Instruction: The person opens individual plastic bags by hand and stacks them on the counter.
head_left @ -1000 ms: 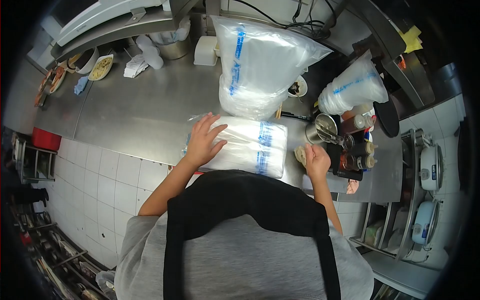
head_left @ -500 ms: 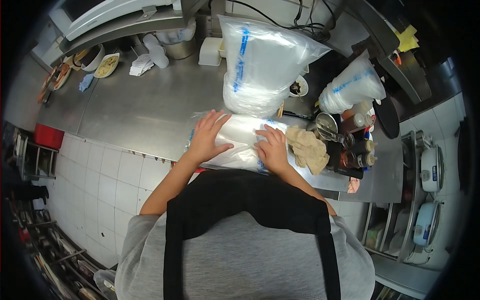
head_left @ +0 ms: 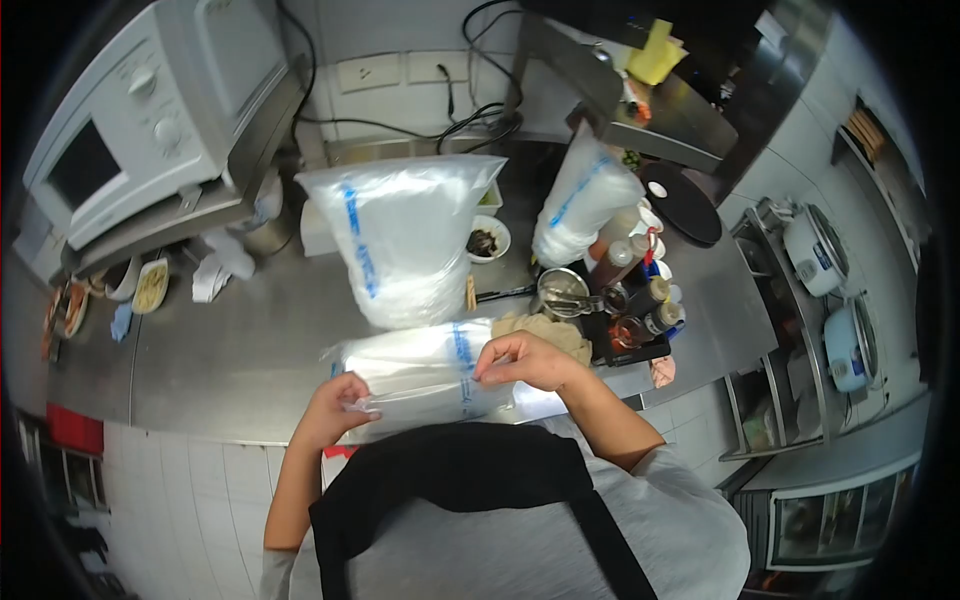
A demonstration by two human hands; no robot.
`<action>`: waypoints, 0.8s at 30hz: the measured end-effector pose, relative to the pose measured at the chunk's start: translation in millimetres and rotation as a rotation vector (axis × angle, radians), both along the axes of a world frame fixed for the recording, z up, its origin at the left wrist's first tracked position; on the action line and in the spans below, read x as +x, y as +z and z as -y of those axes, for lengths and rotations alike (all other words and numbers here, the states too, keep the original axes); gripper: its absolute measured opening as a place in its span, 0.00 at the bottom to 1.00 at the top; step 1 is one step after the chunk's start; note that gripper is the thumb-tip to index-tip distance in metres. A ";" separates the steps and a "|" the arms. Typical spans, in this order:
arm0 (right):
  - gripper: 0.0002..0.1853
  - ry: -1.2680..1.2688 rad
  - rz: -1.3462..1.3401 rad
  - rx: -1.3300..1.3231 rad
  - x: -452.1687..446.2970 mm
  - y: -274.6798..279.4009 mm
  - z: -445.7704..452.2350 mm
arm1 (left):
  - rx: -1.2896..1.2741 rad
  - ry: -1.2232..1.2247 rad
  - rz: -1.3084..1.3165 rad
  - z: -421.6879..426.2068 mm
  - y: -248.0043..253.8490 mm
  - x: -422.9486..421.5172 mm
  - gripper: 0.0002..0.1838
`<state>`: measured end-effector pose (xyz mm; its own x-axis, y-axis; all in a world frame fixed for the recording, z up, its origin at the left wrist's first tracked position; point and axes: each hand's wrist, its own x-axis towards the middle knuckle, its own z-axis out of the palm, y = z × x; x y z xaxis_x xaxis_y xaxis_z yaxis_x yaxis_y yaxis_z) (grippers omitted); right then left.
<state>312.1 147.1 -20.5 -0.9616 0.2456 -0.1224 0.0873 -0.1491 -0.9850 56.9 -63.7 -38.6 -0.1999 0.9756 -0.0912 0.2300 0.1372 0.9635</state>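
Note:
A clear plastic bag with blue print (head_left: 410, 375) lies flat and wrinkled along the front of the steel counter. My left hand (head_left: 338, 408) pinches its near left edge between thumb and fingers. At the right end, my right hand (head_left: 525, 362) has its thumb and forefinger closed on the plastic, over the blue print. Just behind stands a large, plump plastic bag with blue print (head_left: 405, 240), its top upright. A beige cloth (head_left: 550, 335) lies beyond my right hand, partly covered by it.
Sauce bottles (head_left: 650, 300) stand in a black tray on the right, beside a metal pot (head_left: 563, 293). Behind them is a smaller filled bag (head_left: 585, 200). A white bowl (head_left: 489, 240) holds dark food. On a shelf at left sits a microwave (head_left: 140, 130); below is a dish of food (head_left: 151, 286).
My hands went from lying spread on the flat bag to pinching its left edge and right part. The view has tilted up and turned, showing more of the microwave and wall.

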 end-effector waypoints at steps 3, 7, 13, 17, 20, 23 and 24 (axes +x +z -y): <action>0.07 -0.221 -0.040 0.078 6.4 38.4 6.8 | 0.075 0.205 0.253 11.8 -2.4 -9.5 0.13; 0.05 -0.424 -0.240 0.459 12.8 83.8 23.5 | 0.544 0.183 0.316 9.3 44.5 -1.8 0.12; 0.07 -0.234 -0.745 0.816 28.6 155.2 41.2 | 0.983 -0.288 0.266 28.9 129.3 8.1 0.10; 0.08 -0.426 -0.709 0.799 30.6 167.5 48.5 | 0.932 0.117 0.082 26.3 156.2 27.0 0.11; 0.09 -0.529 -0.630 0.927 22.2 166.6 42.4 | 0.682 0.302 -0.609 9.6 158.5 13.0 0.16; 0.08 -0.578 -0.541 0.977 13.5 154.5 35.6 | 0.633 0.304 -0.585 -5.1 139.1 5.4 0.11; 0.08 -0.598 -0.499 0.991 10.6 148.3 33.1 | 0.650 0.271 -0.283 -11.5 132.4 5.9 0.08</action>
